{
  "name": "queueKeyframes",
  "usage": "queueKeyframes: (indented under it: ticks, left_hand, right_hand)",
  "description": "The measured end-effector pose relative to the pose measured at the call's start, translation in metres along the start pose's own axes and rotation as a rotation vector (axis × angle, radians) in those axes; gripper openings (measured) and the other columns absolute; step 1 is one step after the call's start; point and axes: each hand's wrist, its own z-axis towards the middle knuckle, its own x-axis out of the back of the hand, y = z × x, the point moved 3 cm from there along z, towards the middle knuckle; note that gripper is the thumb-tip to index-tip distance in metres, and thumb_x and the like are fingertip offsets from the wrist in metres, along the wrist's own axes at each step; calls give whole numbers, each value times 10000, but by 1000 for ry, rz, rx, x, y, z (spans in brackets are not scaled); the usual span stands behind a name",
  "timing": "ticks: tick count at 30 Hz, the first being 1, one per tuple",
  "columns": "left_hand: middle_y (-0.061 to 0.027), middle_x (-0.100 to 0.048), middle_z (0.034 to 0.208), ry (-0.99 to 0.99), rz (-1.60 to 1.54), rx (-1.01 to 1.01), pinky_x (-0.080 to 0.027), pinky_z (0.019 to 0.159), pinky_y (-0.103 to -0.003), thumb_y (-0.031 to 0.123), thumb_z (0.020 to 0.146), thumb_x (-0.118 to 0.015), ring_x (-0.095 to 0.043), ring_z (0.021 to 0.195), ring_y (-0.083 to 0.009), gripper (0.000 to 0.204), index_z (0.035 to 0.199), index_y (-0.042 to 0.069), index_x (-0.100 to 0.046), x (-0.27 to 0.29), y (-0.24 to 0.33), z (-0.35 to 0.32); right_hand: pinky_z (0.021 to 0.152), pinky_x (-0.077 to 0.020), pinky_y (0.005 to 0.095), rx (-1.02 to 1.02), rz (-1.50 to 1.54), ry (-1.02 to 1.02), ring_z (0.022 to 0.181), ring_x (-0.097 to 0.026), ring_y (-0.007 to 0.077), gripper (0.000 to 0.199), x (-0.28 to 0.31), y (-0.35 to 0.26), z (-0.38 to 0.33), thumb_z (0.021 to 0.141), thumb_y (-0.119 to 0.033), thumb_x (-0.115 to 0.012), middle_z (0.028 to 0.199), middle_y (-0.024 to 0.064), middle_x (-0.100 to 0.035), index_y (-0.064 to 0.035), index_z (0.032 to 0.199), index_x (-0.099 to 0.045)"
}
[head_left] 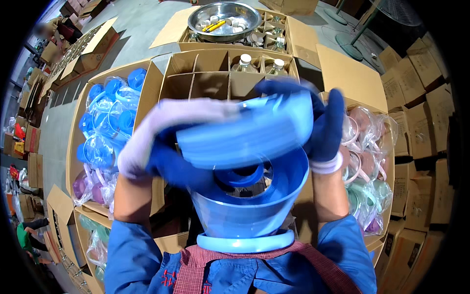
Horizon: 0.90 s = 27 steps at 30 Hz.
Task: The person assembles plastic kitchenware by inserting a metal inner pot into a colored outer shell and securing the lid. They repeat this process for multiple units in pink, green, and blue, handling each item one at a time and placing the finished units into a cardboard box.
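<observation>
A light blue plastic lid-like piece [245,134], smeared by motion, is held tilted between my two gloved hands. My left hand [171,139], in a pale lilac and blue glove, grips its left side. My right hand [323,122], the glove's blue side showing, holds its right end with the thumb up and the other fingers partly hidden behind it. Just below is a blue plastic bucket-shaped container [245,218], its mouth facing up and a round opening inside. A light blue band [245,242] lies at its near side, close to my chest.
A divided carton [210,81] with glass jars stands ahead; a metal bowl [223,36] with white caps and yellow pens rests on another carton. Bagged blue plastic parts [110,115] fill a left carton, bagged pink and green ones [364,147] a right one. Boxes [416,132] are stacked right.
</observation>
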Motion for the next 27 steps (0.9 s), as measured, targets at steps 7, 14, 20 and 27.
queueKeyframes:
  ticks: [7,14,20,27]
  left_hand:
    - [-171,-682,1157,-205,338,-30,-497,973,-429,315,766,-689,-651,1080,-360,435,1123,66,-707,-30,38,0]
    - [-247,-652,1134,233,-338,82,-383,1071,-463,386,986,-361,-599,1129,-364,521,902,-16,-680,-12,-33,-21]
    - [-218,-693,1015,197,-320,-33,-374,1071,-468,385,1021,-259,-623,1033,-349,636,826,-19,-709,-57,-58,-28]
    - [-166,-690,1107,198,271,100,-428,1032,-417,303,909,-529,-638,1093,-329,354,1037,22,-701,-49,5,-52]
  right_hand:
    - [1072,-381,439,162,-64,-84,1174,-561,376,660,-5,39,-21,1068,-367,-221,1061,224,-673,67,935,-700]
    - [957,-471,409,470,-878,44,1048,-635,327,368,-52,-24,-50,983,-221,-442,1042,193,-691,36,987,-705]
    - [947,-455,458,465,-376,-64,868,-646,314,443,-5,21,-62,989,-244,-444,856,184,-702,11,746,-714]
    - [869,-513,421,266,-315,-77,1002,-614,287,322,-14,25,-50,1018,-264,-442,1050,198,-632,-2,911,-598]
